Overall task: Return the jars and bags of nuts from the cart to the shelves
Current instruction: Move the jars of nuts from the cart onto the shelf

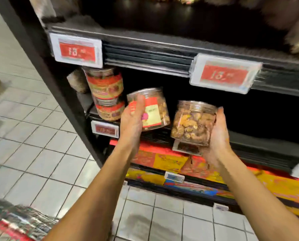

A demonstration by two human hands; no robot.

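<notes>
Two-jar stack (108, 96) sits at the L end of the middle shelf (267, 146), one labelled jar on top of another. Small red tag (105, 131) is on the rail right below the stack. Big red tag (76, 51) is up-left of the stack, a second big tag (225, 74) up-right. Yellow-and-red bags (171, 162) are below-right of the stack, too blurred to count. Two more jars are in the air. Left hand (132, 119) has its fingers wrapped round a tilted labelled jar (154, 108), just right of the stack. Right hand (218, 134) is cupped, fingers clamped on a clear jar of nuts (192, 122), farther right. Blurred cart (14, 221) is well below-left.
</notes>
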